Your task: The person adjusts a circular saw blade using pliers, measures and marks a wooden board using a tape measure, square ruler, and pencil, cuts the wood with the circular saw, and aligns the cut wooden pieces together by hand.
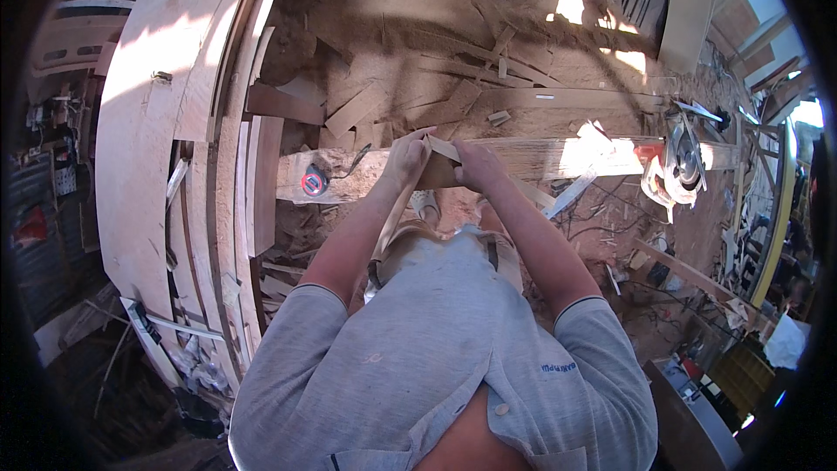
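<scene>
My left hand (408,159) and my right hand (479,167) are close together in front of my body, above a long rough plank. Both are closed on a narrow wooden strip (444,149), which shows between them and slants down to the right. Another pale length of wood (394,220) runs beneath my left forearm toward my waist; whether it joins the strip I cannot tell. My fingertips are partly hidden. Left of my hands, a red and black tape measure (315,180) rests on the plank (540,155).
A circular saw (683,164) sits at the plank's right end. Large boards (157,78) are stacked on the left. Wood offcuts (357,108) and sawdust cover the ground beyond the plank. At the right, a dark cable (610,225) lies among scraps.
</scene>
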Demonstrator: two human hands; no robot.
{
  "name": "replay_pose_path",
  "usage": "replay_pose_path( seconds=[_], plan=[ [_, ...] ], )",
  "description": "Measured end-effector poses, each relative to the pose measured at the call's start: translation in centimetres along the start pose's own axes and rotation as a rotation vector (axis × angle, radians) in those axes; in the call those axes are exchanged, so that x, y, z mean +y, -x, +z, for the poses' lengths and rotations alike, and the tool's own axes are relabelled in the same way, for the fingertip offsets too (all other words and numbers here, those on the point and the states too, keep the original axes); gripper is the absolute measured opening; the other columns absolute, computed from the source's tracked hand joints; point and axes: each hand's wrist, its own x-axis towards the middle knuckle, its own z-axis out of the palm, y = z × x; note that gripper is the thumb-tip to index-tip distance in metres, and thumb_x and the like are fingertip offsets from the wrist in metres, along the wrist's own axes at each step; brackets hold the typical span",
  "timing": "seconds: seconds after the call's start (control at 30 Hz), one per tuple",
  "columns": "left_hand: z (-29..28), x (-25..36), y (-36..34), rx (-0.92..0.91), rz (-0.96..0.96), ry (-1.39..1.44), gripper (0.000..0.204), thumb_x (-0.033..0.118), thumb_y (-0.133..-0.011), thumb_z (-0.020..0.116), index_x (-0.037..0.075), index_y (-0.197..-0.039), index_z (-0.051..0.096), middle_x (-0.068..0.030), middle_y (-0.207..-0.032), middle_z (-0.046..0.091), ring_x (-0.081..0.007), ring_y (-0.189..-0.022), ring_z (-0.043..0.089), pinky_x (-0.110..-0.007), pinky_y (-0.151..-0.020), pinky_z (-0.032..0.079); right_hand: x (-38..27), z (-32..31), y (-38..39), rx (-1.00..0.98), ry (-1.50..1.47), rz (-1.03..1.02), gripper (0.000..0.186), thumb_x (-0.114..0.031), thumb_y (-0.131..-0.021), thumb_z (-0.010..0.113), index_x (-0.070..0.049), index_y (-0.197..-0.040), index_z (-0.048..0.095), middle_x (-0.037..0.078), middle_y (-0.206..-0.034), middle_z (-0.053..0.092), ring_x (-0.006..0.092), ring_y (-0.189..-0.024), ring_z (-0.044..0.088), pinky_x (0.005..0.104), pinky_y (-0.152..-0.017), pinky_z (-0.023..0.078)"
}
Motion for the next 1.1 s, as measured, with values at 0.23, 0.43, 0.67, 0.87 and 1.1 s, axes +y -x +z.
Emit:
replay_pose_path(
  seconds=[0.23, 0.43, 0.67, 0.87, 1.1],
  plan=[
    [-0.5, -0.6, -0.2, -0.099, -0.060, 0.008, 0.065, 0.028, -0.094, 0.040, -0.009, -0.141, 0.066, -0.0208, -0.125, 0.077, -0.0273, -0.120, 0.070, -0.036, -0.110, 0.049, 0.1, 0.1, 0.0, 0.010, 0.016, 0.007, 0.048, -0.018, -0.083, 0.068, -0.008, -0.130, 0.060, 0.024, -0.112, 0.076, 0.0440, -0.107, 0.074, 0.0541, -0.098, 0.056],
    [-0.4, 0.1, -0.1, -0.076, -0.042, -0.031, 0.063, 0.025, -0.093, 0.040, -0.009, -0.140, 0.067, -0.0236, -0.125, 0.077, -0.0295, -0.120, 0.071, -0.036, -0.110, 0.049, 0.0, 0.1, 0.0, 0.008, 0.016, 0.011, 0.048, -0.018, -0.084, 0.068, -0.009, -0.130, 0.060, 0.024, -0.112, 0.077, 0.0441, -0.106, 0.074, 0.0544, -0.097, 0.057],
    [-0.5, 0.8, -0.1, -0.083, -0.058, -0.028, 0.063, 0.025, -0.094, 0.040, -0.009, -0.139, 0.067, -0.0247, -0.124, 0.077, -0.0302, -0.118, 0.071, -0.036, -0.109, 0.049, 0.1, 0.1, 0.1, 0.015, 0.016, 0.004, 0.047, -0.018, -0.085, 0.068, -0.009, -0.130, 0.060, 0.023, -0.112, 0.077, 0.0437, -0.107, 0.074, 0.0548, -0.098, 0.056],
    [-0.3, 0.4, 0.0, -0.060, -0.025, -0.023, 0.063, 0.025, -0.094, 0.039, -0.009, -0.139, 0.067, -0.0245, -0.123, 0.077, -0.0294, -0.118, 0.071, -0.035, -0.108, 0.050, 0.2, 0.3, 0.0, 0.002, 0.031, 0.017, 0.048, -0.017, -0.083, 0.068, -0.009, -0.130, 0.060, 0.023, -0.112, 0.077, 0.0435, -0.107, 0.074, 0.0549, -0.098, 0.056],
    [-0.3, -1.5, -0.1, -0.094, -0.080, 0.085, 0.063, 0.023, -0.095, 0.040, -0.009, -0.142, 0.065, -0.0204, -0.130, 0.075, -0.0255, -0.121, 0.069, -0.034, -0.110, 0.049, 0.2, 0.3, -0.1, 0.021, 0.024, -0.003, 0.049, -0.016, -0.082, 0.069, -0.009, -0.130, 0.060, 0.023, -0.111, 0.077, 0.0431, -0.106, 0.074, 0.0543, -0.098, 0.056]
  ],
)
